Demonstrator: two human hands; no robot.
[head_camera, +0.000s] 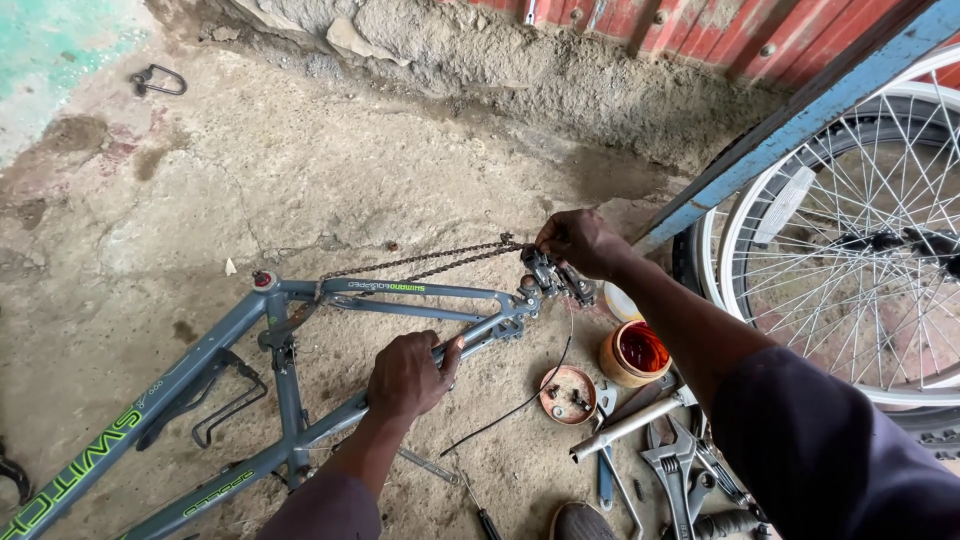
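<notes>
A grey bicycle frame (200, 370) with green lettering lies on the dirt floor, rear end toward the middle. My left hand (408, 375) grips its lower rear stay. My right hand (583, 243) is closed on the end of a rusty chain (420, 262) right above the black rear derailleur (553, 278) at the frame's rear dropout. The chain stretches taut leftward to the frame's middle.
An orange tub of red grease (634, 352), a small lid with parts (567, 394), wrenches and pliers (680, 465) and a metal tube (630, 424) lie near my right arm. Spoked wheels (850, 240) lean at the right behind a blue bar (790, 130). A metal shackle (157, 80) lies far left.
</notes>
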